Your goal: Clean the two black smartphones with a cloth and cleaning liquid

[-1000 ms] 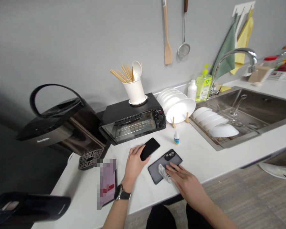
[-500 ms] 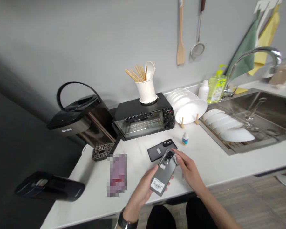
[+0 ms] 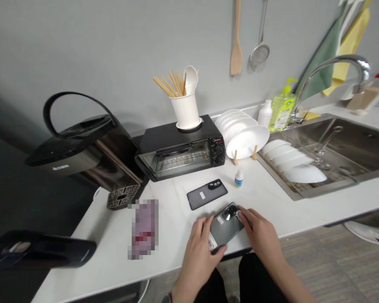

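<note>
A grey phone [image 3: 225, 227] lies back side up at the counter's front edge, low over or on the top. Around its lower end, near the white barcode label, my left hand [image 3: 199, 248] is closed, thumb on one edge and fingers on the other. My right hand [image 3: 260, 229] is pinched at the camera end; a small whitish bit shows at its fingertips, too small to name. Just behind the phone a dark phone case [image 3: 207, 195] with camera cutouts lies flat. A small white bottle with a blue and yellow label [image 3: 238, 179] stands to the case's right.
Behind stand a black toaster oven [image 3: 180, 158] with a chopstick holder [image 3: 185, 110] on top, and white plates in a rack [image 3: 246, 141]. The sink [image 3: 303, 194] is at right. A water dispenser [image 3: 82, 143], a blurred purple item [image 3: 145, 227] and a dark object [image 3: 44, 250] are left.
The phone has come down from a raised, tilted hold to near the counter's surface. My left hand has moved from beneath it to gripping its edges from above. The camera view has shifted slightly.
</note>
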The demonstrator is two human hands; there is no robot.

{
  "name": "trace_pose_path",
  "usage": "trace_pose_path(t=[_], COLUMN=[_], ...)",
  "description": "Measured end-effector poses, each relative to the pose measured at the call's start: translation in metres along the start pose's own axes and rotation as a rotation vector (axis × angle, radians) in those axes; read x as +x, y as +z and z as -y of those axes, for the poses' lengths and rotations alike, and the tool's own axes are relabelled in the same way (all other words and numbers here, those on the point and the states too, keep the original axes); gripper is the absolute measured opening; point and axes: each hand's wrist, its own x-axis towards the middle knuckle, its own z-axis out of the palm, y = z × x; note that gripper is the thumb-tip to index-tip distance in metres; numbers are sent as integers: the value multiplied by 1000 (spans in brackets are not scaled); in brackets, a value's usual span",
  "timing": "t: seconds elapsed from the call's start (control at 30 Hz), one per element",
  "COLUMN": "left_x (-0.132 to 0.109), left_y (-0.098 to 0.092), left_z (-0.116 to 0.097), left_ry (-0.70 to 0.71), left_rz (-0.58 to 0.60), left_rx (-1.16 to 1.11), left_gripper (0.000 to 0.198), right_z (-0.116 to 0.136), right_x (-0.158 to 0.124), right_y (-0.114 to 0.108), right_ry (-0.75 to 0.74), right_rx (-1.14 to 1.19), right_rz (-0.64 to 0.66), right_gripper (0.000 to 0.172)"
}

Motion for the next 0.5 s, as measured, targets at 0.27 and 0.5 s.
trace_pose_path(t=[0.27, 0.5], left_x=[-1, -16], left_y=[3, -6], left_z=[10, 26], left_ry=[126, 65], left_rz=[10, 26], left_rx=[77, -1], left_gripper=[90, 88], right_z=[10, 7], right_x=[26, -1], right_y=[10, 18], right_ry=[-303, -366], right_rx=[-201, -191], right_rz=[-120, -60], right_gripper=[38, 37])
